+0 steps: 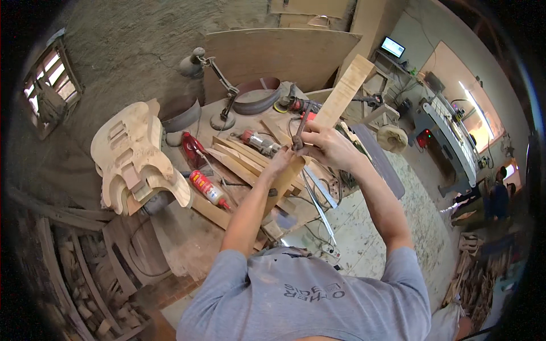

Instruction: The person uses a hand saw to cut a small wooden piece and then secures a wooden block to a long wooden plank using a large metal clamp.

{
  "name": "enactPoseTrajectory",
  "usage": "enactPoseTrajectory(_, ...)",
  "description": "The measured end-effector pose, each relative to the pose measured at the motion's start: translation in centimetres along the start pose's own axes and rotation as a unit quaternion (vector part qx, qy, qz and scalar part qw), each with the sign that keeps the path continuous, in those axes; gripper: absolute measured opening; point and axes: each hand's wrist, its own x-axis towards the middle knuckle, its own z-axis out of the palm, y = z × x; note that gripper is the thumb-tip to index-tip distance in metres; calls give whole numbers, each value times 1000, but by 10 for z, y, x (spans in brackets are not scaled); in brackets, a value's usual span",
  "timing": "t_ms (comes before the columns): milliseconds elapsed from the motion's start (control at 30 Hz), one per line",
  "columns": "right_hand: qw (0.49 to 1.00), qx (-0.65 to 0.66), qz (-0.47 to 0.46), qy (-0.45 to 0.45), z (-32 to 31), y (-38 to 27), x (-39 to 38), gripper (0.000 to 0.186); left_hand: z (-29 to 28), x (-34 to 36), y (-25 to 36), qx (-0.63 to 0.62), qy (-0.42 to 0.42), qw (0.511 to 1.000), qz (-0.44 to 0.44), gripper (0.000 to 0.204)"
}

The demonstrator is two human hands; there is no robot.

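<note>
Over the table (183, 237), near edge: right hand (330, 150), fingers grasping a wooden board (344, 94) beside a clamp (298, 141); left hand (277, 165), hold indiscernible.

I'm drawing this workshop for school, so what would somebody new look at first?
Probably the pale guitar-shaped wooden pieces, big and bright on the left. Next, in the middle, a long pale board slants up to the right, with the left hand and right hand close together at its lower part. A red bottle also stands out, lying left of the hands.
</note>
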Motion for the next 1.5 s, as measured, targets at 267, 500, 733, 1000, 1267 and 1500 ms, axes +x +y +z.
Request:
enactPoseTrajectory(267, 999, 23, 17, -18, 0, -1, 0, 37, -10, 4, -30, -92, -18, 995, 40, 68)
enactPoseTrajectory(500, 1000, 22, 9, 1, 4, 3, -4, 35, -8, 0, -18, -97, -9, 995, 8, 66)
enactPoseTrajectory(733, 999, 31, 24, 13, 8, 5, -7, 17, -8, -5, -10, -101, 0, 995, -8, 63)
enactPoseTrajectory(1000, 998, 17, 11, 51, 12, 0, -4, 17, -15, 5, -30, -116, -3, 993, -25, 61)
enactPoseTrajectory(1267, 998, 19, 45, 47, 9, 10, -21, 37, 14, -23, 52, -68, -21, 989, -127, 44)
enactPoseTrajectory(1500, 999, 8, 17, 49, 16, 5, -2, 34, 44, -111, 240, 122, 167, 940, 272, 36)
